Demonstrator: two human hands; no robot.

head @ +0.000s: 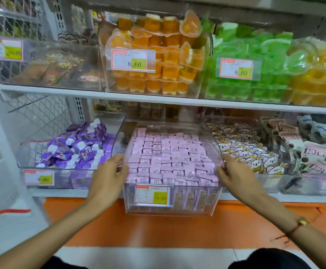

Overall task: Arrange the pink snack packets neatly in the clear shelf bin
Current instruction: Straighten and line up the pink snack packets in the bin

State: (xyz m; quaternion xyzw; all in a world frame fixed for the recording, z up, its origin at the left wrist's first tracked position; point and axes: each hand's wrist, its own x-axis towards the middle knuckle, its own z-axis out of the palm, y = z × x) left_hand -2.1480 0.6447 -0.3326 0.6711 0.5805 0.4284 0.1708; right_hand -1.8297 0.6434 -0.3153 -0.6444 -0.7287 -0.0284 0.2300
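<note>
A clear shelf bin [214,200] sits on the lower shelf, its front sticking out past the shelf edge. Pink snack packets [168,156] fill it in tidy rows, and more stand upright behind its front wall beside a price label [151,195]. My left hand [107,171] grips the bin's left side wall near the front, fingers curled over the rim. My right hand [234,171] grips the right side wall the same way. A wristwatch [302,222] shows on my right wrist.
A bin of purple packets [76,146] stands to the left and a bin of bear-print packets [243,148] to the right, both close to the pink bin. The upper shelf [119,95] carries bins of orange jelly cups [154,55] and green jelly cups [251,63]. An orange floor strip [158,230] lies below.
</note>
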